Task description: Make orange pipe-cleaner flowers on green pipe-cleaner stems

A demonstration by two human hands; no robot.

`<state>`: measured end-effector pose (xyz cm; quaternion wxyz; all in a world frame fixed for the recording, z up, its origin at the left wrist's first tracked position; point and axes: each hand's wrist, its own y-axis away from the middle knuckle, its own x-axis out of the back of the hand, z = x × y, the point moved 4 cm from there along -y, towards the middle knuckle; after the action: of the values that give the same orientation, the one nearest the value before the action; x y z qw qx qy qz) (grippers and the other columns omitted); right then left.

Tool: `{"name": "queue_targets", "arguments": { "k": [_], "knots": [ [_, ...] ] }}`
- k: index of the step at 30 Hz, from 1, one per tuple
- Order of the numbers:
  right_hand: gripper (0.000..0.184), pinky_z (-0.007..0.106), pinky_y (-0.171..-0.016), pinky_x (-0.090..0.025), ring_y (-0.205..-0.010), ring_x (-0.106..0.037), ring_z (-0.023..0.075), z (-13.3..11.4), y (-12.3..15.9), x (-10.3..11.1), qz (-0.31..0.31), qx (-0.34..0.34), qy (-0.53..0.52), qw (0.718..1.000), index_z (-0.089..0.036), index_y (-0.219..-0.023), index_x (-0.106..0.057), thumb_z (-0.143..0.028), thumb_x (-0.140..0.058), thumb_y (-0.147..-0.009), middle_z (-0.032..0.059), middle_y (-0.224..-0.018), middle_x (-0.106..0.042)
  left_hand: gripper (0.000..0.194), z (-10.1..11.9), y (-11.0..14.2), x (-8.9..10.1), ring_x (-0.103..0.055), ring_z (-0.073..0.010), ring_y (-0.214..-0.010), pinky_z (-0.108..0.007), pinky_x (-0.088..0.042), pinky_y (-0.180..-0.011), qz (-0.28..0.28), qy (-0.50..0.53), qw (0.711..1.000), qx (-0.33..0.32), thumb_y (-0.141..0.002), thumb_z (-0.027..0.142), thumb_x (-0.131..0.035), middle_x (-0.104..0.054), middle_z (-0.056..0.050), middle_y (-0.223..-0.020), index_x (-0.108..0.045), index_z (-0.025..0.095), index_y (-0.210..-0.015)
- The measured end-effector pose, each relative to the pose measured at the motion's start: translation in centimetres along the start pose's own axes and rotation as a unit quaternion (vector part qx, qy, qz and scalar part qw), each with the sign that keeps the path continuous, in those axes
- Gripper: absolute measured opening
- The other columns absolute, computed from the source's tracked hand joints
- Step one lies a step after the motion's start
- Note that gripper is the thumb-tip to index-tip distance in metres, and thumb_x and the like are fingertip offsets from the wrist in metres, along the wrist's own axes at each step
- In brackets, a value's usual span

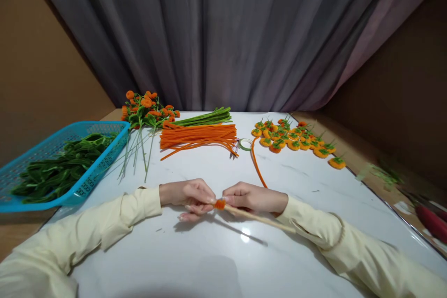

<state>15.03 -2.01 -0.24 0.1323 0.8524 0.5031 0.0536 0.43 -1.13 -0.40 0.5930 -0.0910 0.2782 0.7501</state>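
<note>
Above the white tabletop, my left hand (pixel 195 198) pinches the left end of a short coil of orange pipe cleaner (pixel 220 204), with its lower fingers apart. This coil is wound around a thin wooden stick (pixel 268 221). Close against the coil's right side, my right hand (pixel 253 197) is closed on the stick, which slants down to the right beneath it. A loose length of orange pipe cleaner (pixel 257 167) curves from behind my right hand toward the back; whether it joins the coil is hidden.
Orange pipe cleaners (pixel 197 136), green stems (pixel 206 117), a tape roll (pixel 245 144) and small scissors (pixel 233 150) lie ahead. A blue basket (pixel 78 193) of leaves and orange flowers (pixel 146 102) are left; yellow-orange flower heads (pixel 294 144) and red-handled pliers (pixel 431 221) are right.
</note>
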Motion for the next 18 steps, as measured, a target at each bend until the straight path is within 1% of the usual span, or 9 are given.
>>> {"name": "queue_targets", "arguments": {
  "k": [2, 4, 6, 9, 13, 15, 18],
  "knots": [
    [0.040, 0.016, -0.032, -0.018, -0.036, -0.026, 0.0027, -0.2, 0.0, 0.1, 0.020, 0.015, -0.022, 0.999, -0.016, -0.066, -0.045, -0.051, -0.051, -0.085, -0.0087, -0.046, -0.038, 0.026, 0.0, -0.1, 0.5, -0.043, -0.0104, -0.029, -0.018, -0.029, -0.027, 0.026, 0.016, 0.999, -0.039, -0.078, 0.031, -0.059, -0.034, 0.007, -0.038, -0.052, 0.012, -0.061],
    [0.038, 0.016, -0.032, -0.015, -0.035, -0.023, 0.0027, -0.2, -0.1, 0.3, 0.030, 0.034, -0.071, 0.996, -0.016, -0.067, -0.044, -0.049, -0.051, -0.085, -0.0092, -0.046, -0.037, 0.026, 0.1, -0.3, 1.0, -0.041, -0.0089, -0.028, -0.017, -0.029, -0.028, 0.060, 0.024, 0.995, -0.080, -0.079, 0.030, -0.058, -0.033, 0.008, -0.037, -0.053, 0.012, -0.062],
    [0.035, 0.017, -0.031, -0.012, -0.034, -0.020, 0.0027, 0.0, -0.3, 0.7, 0.050, 0.047, -0.118, 0.991, -0.017, -0.068, -0.044, -0.045, -0.053, -0.085, -0.0096, -0.045, -0.036, 0.027, 0.3, -0.4, 1.5, -0.040, -0.0080, -0.029, -0.016, -0.029, -0.028, 0.099, 0.027, 0.988, -0.118, -0.080, 0.031, -0.057, -0.033, 0.008, -0.038, -0.053, 0.011, -0.063],
    [0.031, 0.017, -0.029, -0.011, -0.033, -0.016, 0.0027, 0.6, -0.7, 1.2, 0.073, 0.047, -0.165, 0.982, -0.016, -0.072, -0.047, -0.044, -0.052, -0.085, -0.0098, -0.044, -0.036, 0.027, 0.7, -0.6, 2.3, -0.042, -0.0073, -0.031, -0.015, -0.030, -0.030, 0.171, 0.026, 0.970, -0.169, -0.080, 0.033, -0.058, -0.034, 0.008, -0.041, -0.051, 0.012, -0.065],
    [0.027, 0.016, -0.028, -0.011, -0.031, -0.016, 0.0031, 1.0, -1.0, 1.5, 0.088, 0.045, -0.176, 0.980, -0.016, -0.078, -0.050, -0.042, -0.055, -0.082, -0.0099, -0.042, -0.037, 0.028, 1.5, -0.5, 3.5, -0.043, -0.0059, -0.035, -0.014, -0.031, -0.031, 0.272, -0.001, 0.938, -0.216, -0.082, 0.035, -0.057, -0.036, 0.008, -0.046, -0.050, 0.012, -0.066],
    [0.026, 0.016, -0.029, -0.012, -0.032, -0.015, 0.0034, 0.9, -1.0, 1.5, 0.107, 0.041, -0.172, 0.978, -0.016, -0.079, -0.050, -0.041, -0.055, -0.082, -0.0106, -0.041, -0.035, 0.030, 1.8, -0.3, 3.9, -0.045, -0.0060, -0.036, -0.014, -0.031, -0.032, 0.304, -0.032, 0.925, -0.227, -0.082, 0.036, -0.056, -0.037, 0.008, -0.047, -0.049, 0.013, -0.065],
    [0.028, 0.016, -0.031, -0.012, -0.033, -0.012, 0.0034, 0.7, -0.8, 1.1, 0.135, 0.027, -0.147, 0.979, -0.017, -0.080, -0.048, -0.044, -0.052, -0.084, -0.0127, -0.041, -0.028, 0.032, 1.8, -0.2, 4.1, -0.047, -0.0072, -0.036, -0.015, -0.031, -0.032, 0.335, -0.083, 0.910, -0.229, -0.083, 0.039, -0.054, -0.036, 0.008, -0.044, -0.047, 0.014, -0.064]
  ]
}}
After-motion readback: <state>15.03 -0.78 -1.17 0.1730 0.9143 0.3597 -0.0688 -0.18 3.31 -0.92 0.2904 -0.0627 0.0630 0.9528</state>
